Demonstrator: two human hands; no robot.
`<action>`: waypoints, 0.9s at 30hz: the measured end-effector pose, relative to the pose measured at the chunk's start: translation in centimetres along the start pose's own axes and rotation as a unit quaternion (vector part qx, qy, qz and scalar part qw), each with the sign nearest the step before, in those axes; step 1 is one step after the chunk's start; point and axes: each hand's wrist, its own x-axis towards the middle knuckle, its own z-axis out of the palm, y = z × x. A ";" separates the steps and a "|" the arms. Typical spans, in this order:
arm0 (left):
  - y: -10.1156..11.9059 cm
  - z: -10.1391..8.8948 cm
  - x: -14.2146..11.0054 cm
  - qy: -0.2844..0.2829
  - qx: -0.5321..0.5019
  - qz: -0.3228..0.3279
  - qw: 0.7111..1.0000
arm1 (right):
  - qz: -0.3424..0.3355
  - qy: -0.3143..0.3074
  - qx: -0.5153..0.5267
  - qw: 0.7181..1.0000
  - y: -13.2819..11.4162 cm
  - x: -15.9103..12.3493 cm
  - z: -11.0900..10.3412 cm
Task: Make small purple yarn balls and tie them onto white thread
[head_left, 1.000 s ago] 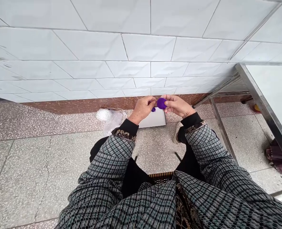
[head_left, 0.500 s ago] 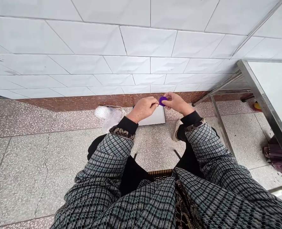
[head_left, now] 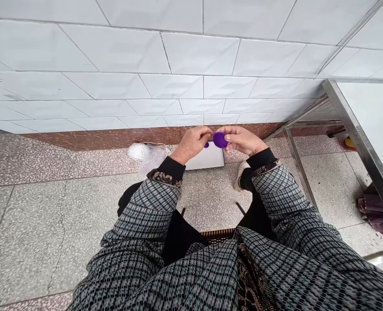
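Note:
A small round purple crocheted piece (head_left: 219,139) is held in front of me, between both hands. My right hand (head_left: 241,140) pinches its right side with thumb and fingers. My left hand (head_left: 193,144) is closed beside its left edge, fingers curled, with a bit of purple showing under the fingertips; what it grips there is too small to name. Both arms wear grey patterned sleeves with black cuffs.
A white box (head_left: 207,158) lies on the terrazzo floor below the hands. A clear plastic bag with white yarn (head_left: 145,154) lies to its left by the tiled wall. A steel table (head_left: 356,129) stands at the right, with a dark folded thing (head_left: 377,211) under it.
The purple piece has turned from nearly edge-on to showing its round face again. Both hands have stayed close together at the same spot.

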 end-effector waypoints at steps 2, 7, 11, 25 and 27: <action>0.0 0.4 0.0 -0.034 -0.003 0.002 0.999 | -0.045 0.063 0.022 0.997 0.1 0.3 0.0; 0.3 1.1 -0.3 -0.128 -0.003 0.050 0.991 | -0.102 0.227 -0.010 0.968 0.6 1.4 0.0; 0.5 0.6 -0.4 -0.099 -0.002 0.067 0.993 | -0.046 0.273 -0.132 0.952 0.9 1.7 0.4; -0.5 -0.1 0.1 0.001 0.025 -0.022 0.999 | -0.005 0.052 -0.014 0.999 0.2 0.3 1.1; -0.4 0.6 0.0 -0.025 0.013 -0.021 0.999 | -0.036 0.078 0.022 0.996 0.4 0.6 1.1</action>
